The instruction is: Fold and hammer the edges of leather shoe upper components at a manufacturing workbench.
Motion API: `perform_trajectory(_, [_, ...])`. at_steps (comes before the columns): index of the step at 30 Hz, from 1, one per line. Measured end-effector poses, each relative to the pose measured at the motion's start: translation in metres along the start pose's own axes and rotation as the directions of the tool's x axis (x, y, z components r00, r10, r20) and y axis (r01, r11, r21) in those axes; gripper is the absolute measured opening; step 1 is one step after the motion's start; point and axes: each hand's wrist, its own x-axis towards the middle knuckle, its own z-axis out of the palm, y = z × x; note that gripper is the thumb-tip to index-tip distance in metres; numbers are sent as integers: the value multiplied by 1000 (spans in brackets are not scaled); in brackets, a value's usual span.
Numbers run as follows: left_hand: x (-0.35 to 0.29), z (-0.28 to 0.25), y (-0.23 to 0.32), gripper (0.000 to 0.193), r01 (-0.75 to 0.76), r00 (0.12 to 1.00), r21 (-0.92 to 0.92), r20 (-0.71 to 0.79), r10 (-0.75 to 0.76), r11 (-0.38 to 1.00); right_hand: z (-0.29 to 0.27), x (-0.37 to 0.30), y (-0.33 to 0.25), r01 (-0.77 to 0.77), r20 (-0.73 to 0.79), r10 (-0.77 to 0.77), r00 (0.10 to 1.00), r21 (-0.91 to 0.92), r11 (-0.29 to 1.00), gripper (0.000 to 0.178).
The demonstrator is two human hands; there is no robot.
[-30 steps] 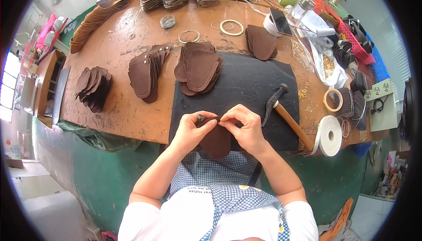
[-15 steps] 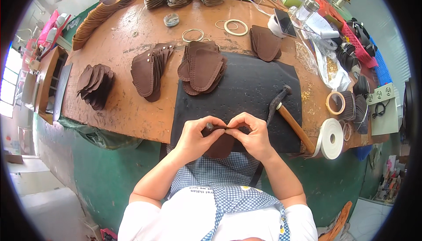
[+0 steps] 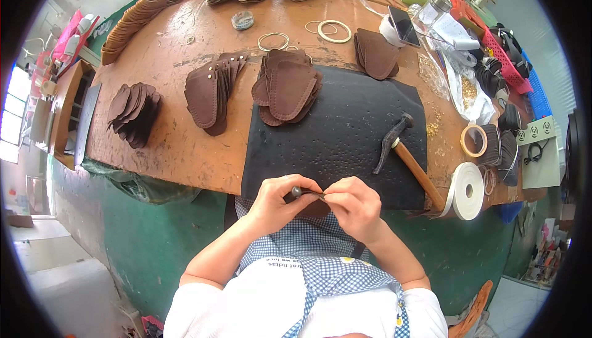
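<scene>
My left hand [image 3: 273,207] is closed at the front edge of the black mat [image 3: 327,147]. It grips a dark brown leather piece [image 3: 314,209], and a short dark metal rod [image 3: 296,190] sticks up between its thumb and forefinger. Fingertips of my right hand [image 3: 359,207] pinch the same leather's edge, touching the left fingertips. Most of the leather hangs below, hidden by my fingers. Right of my hands rests a hammer [image 3: 418,170] with a wooden handle, its head on the mat. A stack of stitch-holed brown leather pieces [image 3: 290,91] overlaps the mat's far left corner.
More brown leather stacks lie on the table: one with metal studs [image 3: 206,94], a darker one [image 3: 134,115] and another [image 3: 376,54]. A white tape roll [image 3: 467,191] stands at the right edge. Farther back are a phone [image 3: 403,26] and a small round tub [image 3: 242,20].
The right fingers have curled tighter round the leather's edge, and less of the leather shows below. The left hand keeps its grip on leather and rod. The view has shifted slightly.
</scene>
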Motion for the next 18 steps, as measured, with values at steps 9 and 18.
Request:
perform_trajectory(9, [-4,-4,7,29,-401,909,116,-72,410,909,-3,0,-4,538,39,-553,832,-300,788,20])
perform_trajectory(18, [-7,-8,10,28,-499,857,188,-42,514,846,-5,0,-10,576,43,-591,806,-289,764,22])
